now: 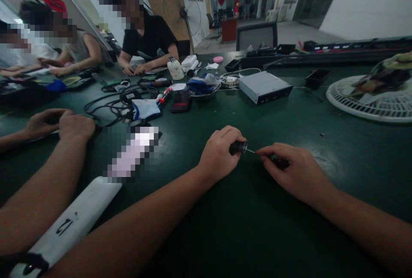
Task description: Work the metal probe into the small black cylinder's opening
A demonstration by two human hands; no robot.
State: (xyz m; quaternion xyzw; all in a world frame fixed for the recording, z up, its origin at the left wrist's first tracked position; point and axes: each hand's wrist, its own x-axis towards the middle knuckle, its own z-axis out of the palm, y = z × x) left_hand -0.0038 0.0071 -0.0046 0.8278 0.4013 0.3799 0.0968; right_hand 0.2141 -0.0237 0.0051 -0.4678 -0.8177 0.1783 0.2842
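My left hand (222,149) is closed around a dark cylindrical handle, which looks like that of a screwdriver (239,146). A thin metal shaft leaves the handle's shiny end and points right. At the far end of that shaft, my right hand (286,164) has its thumb and index finger pinched together. Its other fingers are curled, and a small dark patch shows between them that I cannot make out. Both hands are just above the dark green table (244,222).
A co-worker's hands (75,125) rest at the left, near a white elongated device (74,218) and a blurred-out screen. Beyond lie black cables (106,104), a silver disc drive (264,87), a white bottle (175,68) and a white fan grille (370,102). Other people sit opposite.
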